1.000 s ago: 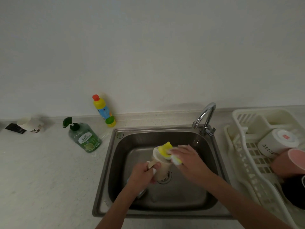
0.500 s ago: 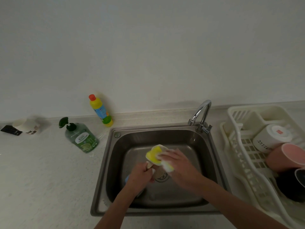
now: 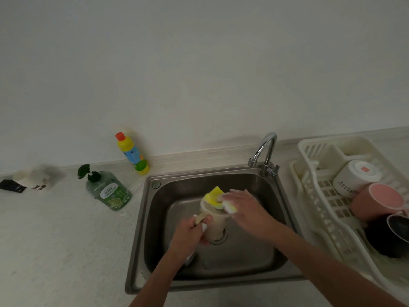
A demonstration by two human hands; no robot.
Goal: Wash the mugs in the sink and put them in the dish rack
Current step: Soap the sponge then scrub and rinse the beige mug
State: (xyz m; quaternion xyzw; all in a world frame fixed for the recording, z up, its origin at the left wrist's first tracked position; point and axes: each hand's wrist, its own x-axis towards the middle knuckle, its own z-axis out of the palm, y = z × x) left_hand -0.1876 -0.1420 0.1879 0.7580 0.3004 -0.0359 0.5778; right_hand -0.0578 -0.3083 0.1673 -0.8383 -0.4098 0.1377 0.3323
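Head view: a plain pale wall (image 3: 199, 63) fills the upper half, and below it runs a light speckled countertop (image 3: 55, 240) with a steel sink (image 3: 254, 189) set into it, its curved tap (image 3: 265, 149) at the back right corner. To the right of the sink sits a white plastic dish rack (image 3: 314, 180) holding a white mug (image 3: 354, 177) on its side, a pink mug (image 3: 378, 201) just in front of it and a black mug (image 3: 389, 238) nearest me. On the counter left of the sink stand a green pump bottle (image 3: 108, 191) and, closer to the wall, a yellow bottle (image 3: 131, 154) with a red cap; farther left lie a white cup (image 3: 31, 179) and a small black object (image 3: 12, 186). Over the sink drain I hold a beige mug (image 3: 213, 220), tilted with its mouth towards the wall. My left hand (image 3: 190, 234) grips its handle, fingers curled round it. My right hand (image 3: 247, 209) pinches a yellow sponge (image 3: 215, 196) and presses it onto the mug's rim, the fingers lying across the sponge's white side.
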